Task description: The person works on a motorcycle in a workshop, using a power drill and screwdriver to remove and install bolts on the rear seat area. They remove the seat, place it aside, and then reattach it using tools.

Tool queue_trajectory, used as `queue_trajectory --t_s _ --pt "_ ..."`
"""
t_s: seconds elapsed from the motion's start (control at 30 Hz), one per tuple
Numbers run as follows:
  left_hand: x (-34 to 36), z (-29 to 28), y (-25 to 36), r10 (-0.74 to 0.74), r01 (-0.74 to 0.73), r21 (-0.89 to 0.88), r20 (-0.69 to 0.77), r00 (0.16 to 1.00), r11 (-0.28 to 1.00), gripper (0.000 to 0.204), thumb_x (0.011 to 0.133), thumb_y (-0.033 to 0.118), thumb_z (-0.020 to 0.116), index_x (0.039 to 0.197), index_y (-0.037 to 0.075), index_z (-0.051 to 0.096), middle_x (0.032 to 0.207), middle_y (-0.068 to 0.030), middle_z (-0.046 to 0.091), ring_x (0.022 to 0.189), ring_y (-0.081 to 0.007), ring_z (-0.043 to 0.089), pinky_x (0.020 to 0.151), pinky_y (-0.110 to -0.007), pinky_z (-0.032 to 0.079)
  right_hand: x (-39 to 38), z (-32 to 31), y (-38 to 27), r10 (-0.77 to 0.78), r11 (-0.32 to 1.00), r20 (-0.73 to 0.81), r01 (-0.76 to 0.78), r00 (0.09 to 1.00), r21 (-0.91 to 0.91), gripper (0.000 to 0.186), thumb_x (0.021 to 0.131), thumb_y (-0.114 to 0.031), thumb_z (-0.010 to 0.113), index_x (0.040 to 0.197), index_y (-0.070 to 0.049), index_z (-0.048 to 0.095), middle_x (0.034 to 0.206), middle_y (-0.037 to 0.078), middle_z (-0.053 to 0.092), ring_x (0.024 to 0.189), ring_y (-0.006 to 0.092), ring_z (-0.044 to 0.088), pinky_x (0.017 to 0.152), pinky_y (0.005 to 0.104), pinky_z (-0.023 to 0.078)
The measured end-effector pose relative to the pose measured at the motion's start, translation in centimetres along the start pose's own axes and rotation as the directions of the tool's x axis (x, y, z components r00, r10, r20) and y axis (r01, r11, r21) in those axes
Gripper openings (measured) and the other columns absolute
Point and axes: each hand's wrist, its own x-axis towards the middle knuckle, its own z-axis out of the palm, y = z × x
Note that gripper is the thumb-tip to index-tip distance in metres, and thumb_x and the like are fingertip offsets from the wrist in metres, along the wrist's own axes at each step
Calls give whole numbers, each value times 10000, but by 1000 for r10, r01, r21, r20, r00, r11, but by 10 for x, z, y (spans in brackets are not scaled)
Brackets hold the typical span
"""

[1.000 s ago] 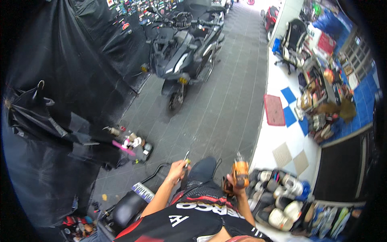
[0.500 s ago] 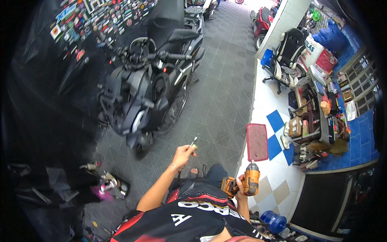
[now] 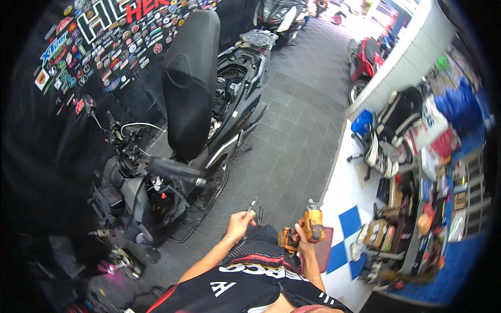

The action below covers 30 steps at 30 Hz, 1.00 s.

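Note:
My left hand [image 3: 239, 224] is raised in front of my chest and pinches a thin metal tool bit [image 3: 251, 205] that points up and to the right. My right hand [image 3: 304, 241] grips an orange cordless drill [image 3: 312, 224], held upright beside my waist. Just ahead and to the left stands a black scooter [image 3: 209, 130] with its long seat [image 3: 190, 78] tipped up, showing the open compartment underneath. Neither hand touches the scooter.
A black wall [image 3: 99, 36] covered in stickers runs along the left. Grey tiled floor [image 3: 297, 130] stretches ahead, with more scooters [image 3: 276, 13] at the far end. To the right are an office chair [image 3: 389, 130], a red scooter [image 3: 365, 62] and cluttered tool shelves [image 3: 417, 224].
My view has swung so that the scooter with the raised seat is now close on the left. Both hands keep their hold on the bit and the drill.

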Motion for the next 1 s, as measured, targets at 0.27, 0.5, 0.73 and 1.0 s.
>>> queue_trajectory --t_s 0.27,0.5,0.73,1.0 --pt "217 42 94 -95 -25 -257 -443 892 966 412 944 397 655 726 47 645 583 -7 600 361 -63 341 341 -275 225 241 42 -117 62 850 213 60 975 -524 261 899 -212 749 817 -86 536 612 -14 499 467 104 468 424 279 378" --pt "451 62 217 101 -150 -87 -419 902 985 411 939 420 658 829 26 696 667 -18 645 621 -88 539 591 -292 408 459 70 -215 -72 698 253 230 965 -679 264 849 -245 794 829 -52 615 658 -8 578 595 138 565 577 319 476" --pt "706 105 409 477 -433 207 -464 746 878 434 917 439 672 746 41 682 573 -4 596 571 -73 504 549 -301 380 631 90 -313 -34 929 222 113 974 -351 229 848 -72 756 981 -82 570 715 -25 518 489 61 466 434 212 391" --pt "923 64 513 278 -47 355 -637 719 934 462 862 489 707 781 35 737 693 -113 711 701 -223 707 692 -400 520 868 122 -425 -28 922 317 147 948 -358 256 809 -35 779 994 -70 607 749 -19 554 507 66 488 451 229 405"
